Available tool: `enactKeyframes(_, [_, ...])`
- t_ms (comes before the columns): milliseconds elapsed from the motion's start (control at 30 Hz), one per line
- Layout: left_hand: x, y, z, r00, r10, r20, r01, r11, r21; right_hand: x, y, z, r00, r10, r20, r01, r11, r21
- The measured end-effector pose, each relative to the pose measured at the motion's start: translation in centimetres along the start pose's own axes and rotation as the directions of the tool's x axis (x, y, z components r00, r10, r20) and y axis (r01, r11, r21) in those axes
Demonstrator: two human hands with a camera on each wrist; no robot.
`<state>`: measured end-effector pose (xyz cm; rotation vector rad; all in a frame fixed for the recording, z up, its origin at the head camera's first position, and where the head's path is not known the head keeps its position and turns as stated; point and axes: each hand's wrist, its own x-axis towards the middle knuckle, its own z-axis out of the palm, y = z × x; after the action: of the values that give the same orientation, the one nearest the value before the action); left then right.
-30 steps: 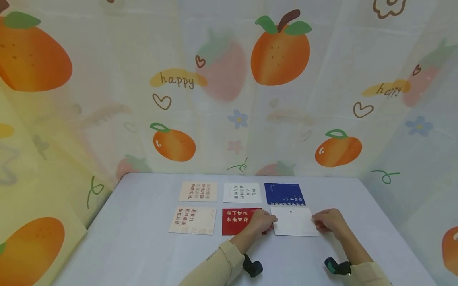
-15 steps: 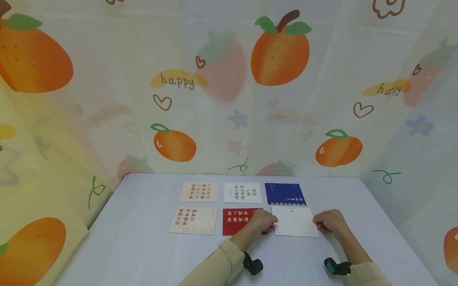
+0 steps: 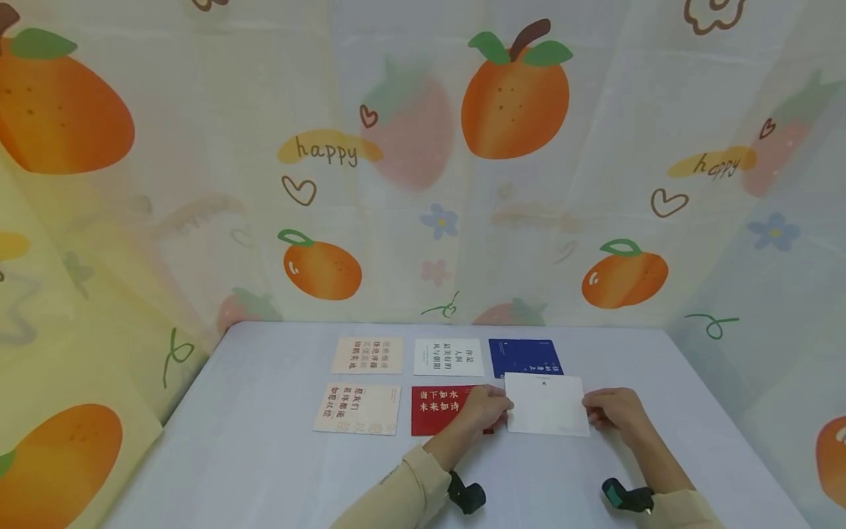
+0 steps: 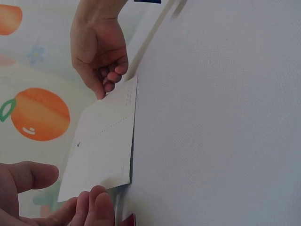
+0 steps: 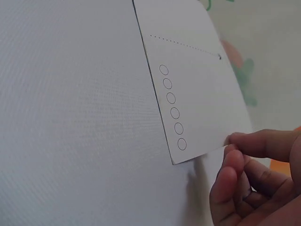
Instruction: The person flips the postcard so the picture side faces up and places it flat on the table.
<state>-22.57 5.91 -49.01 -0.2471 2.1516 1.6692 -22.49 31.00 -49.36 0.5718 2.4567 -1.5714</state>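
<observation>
A white postcard (image 3: 547,404) is tilted up off the table, its far edge overlapping the blue postcard (image 3: 525,356) in the head view. Its visible side has a dotted line and a row of several small printed circles, seen in the right wrist view. My right hand (image 3: 615,413) pinches the card's right edge between thumb (image 5: 268,142) and fingers. At the opposite edge is my left hand (image 3: 485,410), its fingers (image 4: 96,205) right at the card and its thumb (image 4: 40,176) held apart. The left hand also partly covers a red postcard (image 3: 436,420).
Two cream postcards, one at the back (image 3: 366,355) and one nearer (image 3: 357,409), lie on the left. Between the back cream card and the blue one lies a white printed postcard (image 3: 448,357). The white table (image 3: 264,470) meets a fruit-patterned curtain (image 3: 410,279) behind.
The white postcard's far edge has risen, covering more of the blue card. My right hand has shifted slightly right with it; the left hand has barely moved.
</observation>
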Motion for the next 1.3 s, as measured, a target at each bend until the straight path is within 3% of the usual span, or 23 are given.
enactKeyframes(267, [-0.5,0.5,0.0,0.993,0.117,-0.011,-0.118,0.987,-0.109,-0.5,-0.3,-0.5,0.997,-0.070,0.020,0.069,0.997,0.032])
enactKeyframes(533, [-0.9,0.4,0.2,0.981,0.184,-0.054,-0.189,0.977,-0.095,-1.1,-0.7,-0.7,0.994,-0.112,-0.002,0.112,0.993,0.040])
enactKeyframes(667, [-0.8,0.3,0.3,0.974,0.211,-0.080,-0.217,0.974,-0.073,-1.2,-0.8,-0.7,0.992,-0.129,-0.008,0.130,0.987,0.096])
enactKeyframes(800, [-0.9,0.3,0.2,0.973,0.214,-0.090,-0.220,0.974,-0.058,-1.2,-0.8,-0.7,0.989,-0.145,-0.009,0.145,0.977,0.153])
enactKeyframes(1033, [-1.4,0.6,0.2,0.978,0.180,-0.109,-0.184,0.982,-0.032,-1.5,-0.6,-0.9,0.978,-0.207,-0.032,0.210,0.965,0.156])
enactKeyframes(1300, [-0.9,0.3,0.0,0.976,0.172,-0.136,-0.185,0.979,-0.086,-1.6,-0.5,-0.9,0.971,-0.237,-0.032,0.240,0.963,0.122])
